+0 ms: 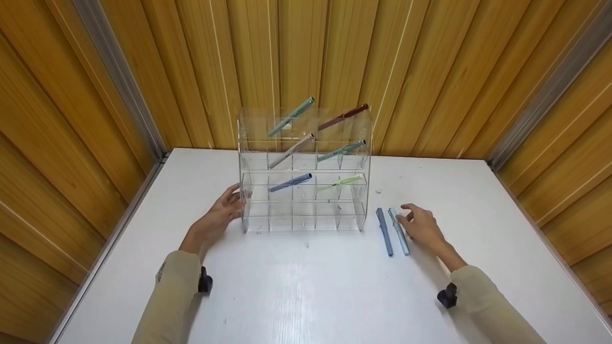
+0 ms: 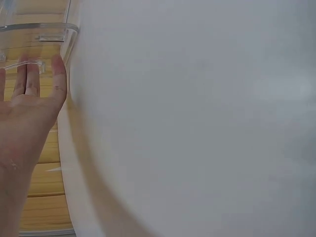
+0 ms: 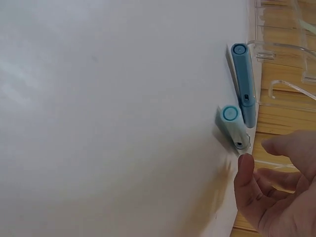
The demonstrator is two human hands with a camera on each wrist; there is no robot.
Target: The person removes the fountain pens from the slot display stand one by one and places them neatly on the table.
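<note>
A clear acrylic pen rack [image 1: 304,209] with stepped compartments stands on the white table. My left hand [image 1: 224,205] is at its left side, the fingers [image 2: 59,81] extended against the clear side panel. To the right of the rack, two capped pens lie side by side: a darker blue pen [image 1: 385,231] and a light blue pen [image 1: 399,231]. Close beside the light blue pen is my right hand [image 1: 423,229], thumb and fingers parted and bent loosely. In the right wrist view, the light blue pen [image 3: 233,126] lies just beyond the fingertips [image 3: 245,165].
Several pens lean in the rack: a teal pen [image 1: 291,117] and a dark red pen [image 1: 344,117] on top, a pink pen [image 1: 292,150] and a green pen [image 1: 342,151] below, then a blue pen [image 1: 290,183] and a lime pen [image 1: 346,181]. Wood-patterned walls [image 1: 306,62] enclose the table.
</note>
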